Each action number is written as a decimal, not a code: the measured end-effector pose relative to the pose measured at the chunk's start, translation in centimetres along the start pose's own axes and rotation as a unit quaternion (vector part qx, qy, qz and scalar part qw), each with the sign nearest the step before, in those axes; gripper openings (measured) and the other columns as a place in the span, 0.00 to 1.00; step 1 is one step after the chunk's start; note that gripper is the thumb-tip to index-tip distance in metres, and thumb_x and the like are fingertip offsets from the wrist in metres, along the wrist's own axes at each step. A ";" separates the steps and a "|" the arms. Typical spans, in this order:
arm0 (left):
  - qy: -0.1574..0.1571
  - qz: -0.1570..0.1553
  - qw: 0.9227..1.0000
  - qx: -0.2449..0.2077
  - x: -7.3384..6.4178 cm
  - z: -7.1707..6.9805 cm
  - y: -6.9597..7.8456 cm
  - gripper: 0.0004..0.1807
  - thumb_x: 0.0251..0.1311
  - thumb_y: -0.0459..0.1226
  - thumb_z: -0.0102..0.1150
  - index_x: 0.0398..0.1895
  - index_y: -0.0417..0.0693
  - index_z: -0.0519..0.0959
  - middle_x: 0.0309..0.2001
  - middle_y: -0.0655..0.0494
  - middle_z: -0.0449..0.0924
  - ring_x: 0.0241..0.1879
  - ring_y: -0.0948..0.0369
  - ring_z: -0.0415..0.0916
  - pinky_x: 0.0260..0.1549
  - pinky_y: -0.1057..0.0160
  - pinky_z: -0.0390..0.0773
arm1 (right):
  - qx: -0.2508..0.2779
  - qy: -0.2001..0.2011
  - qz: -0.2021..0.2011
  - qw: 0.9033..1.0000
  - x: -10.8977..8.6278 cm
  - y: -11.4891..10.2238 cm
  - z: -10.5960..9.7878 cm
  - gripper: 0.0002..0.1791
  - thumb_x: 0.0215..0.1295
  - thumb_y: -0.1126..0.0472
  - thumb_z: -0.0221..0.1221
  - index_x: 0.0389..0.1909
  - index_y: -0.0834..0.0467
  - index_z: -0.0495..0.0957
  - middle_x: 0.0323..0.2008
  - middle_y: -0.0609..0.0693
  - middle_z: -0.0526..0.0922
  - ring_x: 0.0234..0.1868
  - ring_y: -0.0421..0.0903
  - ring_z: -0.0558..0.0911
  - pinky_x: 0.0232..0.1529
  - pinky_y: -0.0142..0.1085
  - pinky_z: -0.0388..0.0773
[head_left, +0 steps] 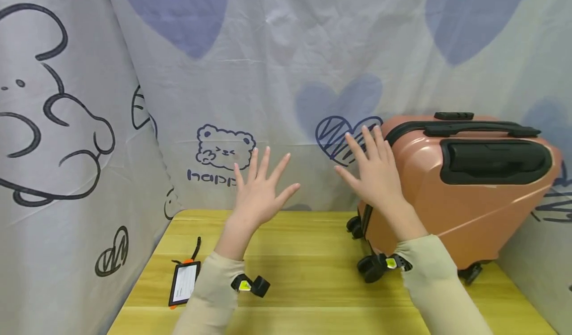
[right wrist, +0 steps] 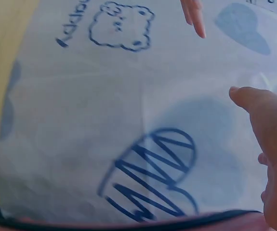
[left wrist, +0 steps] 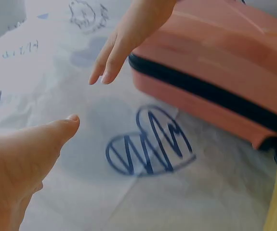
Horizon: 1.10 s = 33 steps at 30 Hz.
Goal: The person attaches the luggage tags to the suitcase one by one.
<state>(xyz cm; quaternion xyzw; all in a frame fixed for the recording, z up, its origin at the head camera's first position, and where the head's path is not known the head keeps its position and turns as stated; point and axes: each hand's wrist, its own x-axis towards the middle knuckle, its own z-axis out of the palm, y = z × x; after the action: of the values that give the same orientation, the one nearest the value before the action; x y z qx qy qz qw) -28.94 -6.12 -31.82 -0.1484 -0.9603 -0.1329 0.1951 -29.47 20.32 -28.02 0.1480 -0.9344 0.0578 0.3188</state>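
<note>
Both hands are raised over the table with fingers straight and spread, and neither holds anything. The left hand [head_left: 259, 196] is left of centre in the head view, in front of the bear drawing on the curtain. My right hand [head_left: 377, 176] is nearest to a pink hard-shell suitcase [head_left: 469, 211], overlapping its left edge in this view. The suitcase stands on its wheels at the right, with a black carry handle [head_left: 482, 128] on top and a dark recessed handle on the facing side. In the left wrist view the right hand [left wrist: 138, 33] appears beside the suitcase [left wrist: 215, 53].
A yellow wood-grain table [head_left: 313, 255] lies below the hands. At its left is a small black-framed card holder [head_left: 184, 283] with a strap. A white curtain [head_left: 277, 77] with hearts and cartoon drawings closes off the back and sides. Each wrist wears a small camera on a strap.
</note>
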 end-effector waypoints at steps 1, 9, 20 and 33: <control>0.000 0.005 1.000 -0.003 0.1 -0.3 0.5 0.39 0.62 0.73 0.26 0.75 0.82 0.34 0.78 0.58 0.22 0.76 0.53 0.13 0.67 0.33 0.21 | -0.001 0.012 -0.001 1.000 0.1 0.4 -0.6 0.43 0.65 0.39 0.57 0.77 0.49 0.53 0.77 0.61 0.48 0.79 0.59 0.41 0.74 0.59 0.45; 0.012 0.032 0.999 -0.025 0.9 -1.3 4.0 0.39 0.63 0.72 0.27 0.75 0.83 0.33 0.78 0.61 0.20 0.77 0.54 0.13 0.67 0.35 0.21 | -0.007 0.068 -0.004 0.998 0.0 3.5 -5.0 0.41 0.65 0.44 0.60 0.76 0.50 0.56 0.77 0.60 0.49 0.79 0.58 0.39 0.73 0.61 0.45; 0.023 0.090 0.994 -0.059 1.6 -0.4 8.8 0.39 0.64 0.71 0.30 0.73 0.85 0.30 0.79 0.62 0.22 0.78 0.54 0.18 0.68 0.32 0.26 | -0.024 0.045 0.097 0.994 -2.5 10.7 -9.3 0.40 0.71 0.33 0.41 0.77 0.50 0.49 0.78 0.60 0.40 0.79 0.58 0.31 0.75 0.59 0.34; 0.016 0.133 0.988 -0.080 2.3 1.1 14.9 0.39 0.63 0.71 0.31 0.72 0.86 0.27 0.78 0.64 0.21 0.76 0.58 0.12 0.69 0.33 0.27 | -0.068 0.015 0.230 0.971 -6.0 18.9 -10.8 0.44 0.71 0.30 0.24 0.78 0.54 0.39 0.78 0.61 0.31 0.77 0.60 0.26 0.73 0.61 0.28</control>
<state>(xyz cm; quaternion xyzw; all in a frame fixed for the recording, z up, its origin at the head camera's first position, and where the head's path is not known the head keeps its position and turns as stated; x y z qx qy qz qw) -26.34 8.52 -28.90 -0.2878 -0.9151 -0.1841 0.2141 -24.62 41.92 -23.41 -0.0941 -0.9402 0.0683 0.3202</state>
